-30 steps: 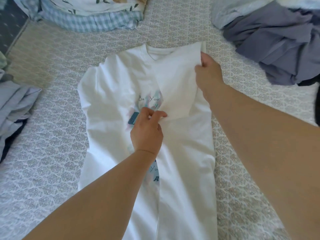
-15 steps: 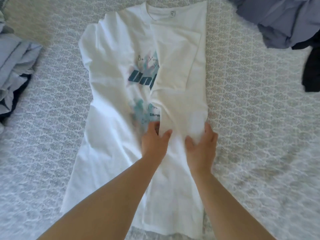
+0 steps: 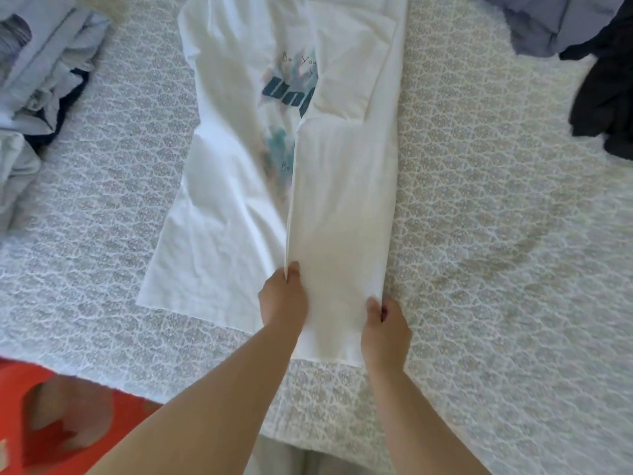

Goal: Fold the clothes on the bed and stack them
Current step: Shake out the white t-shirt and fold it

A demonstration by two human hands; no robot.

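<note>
Head view looks down on a white T-shirt (image 3: 233,214) lying flat at the centre of the frame on a bed cover (image 3: 496,234) with a grey-and-white lace pattern. Its right side is folded inward as a long panel over the chest print. The visible print reads "Be You" in thin script above bold dark teal letters, partly covered, with another "Be" lower down. The left hand (image 3: 282,298) pinches the panel's inner edge near the hem, fingers curled on the cloth. The right hand (image 3: 385,329) grips the outer folded edge, fingers likewise curled around it. Pale blue clothes (image 3: 41,63) lie heaped at upper left; grey-blue clothes (image 3: 548,25) and a black garment (image 3: 606,94) at upper right. Red fabric (image 3: 51,423) fills the lower left corner.
</note>
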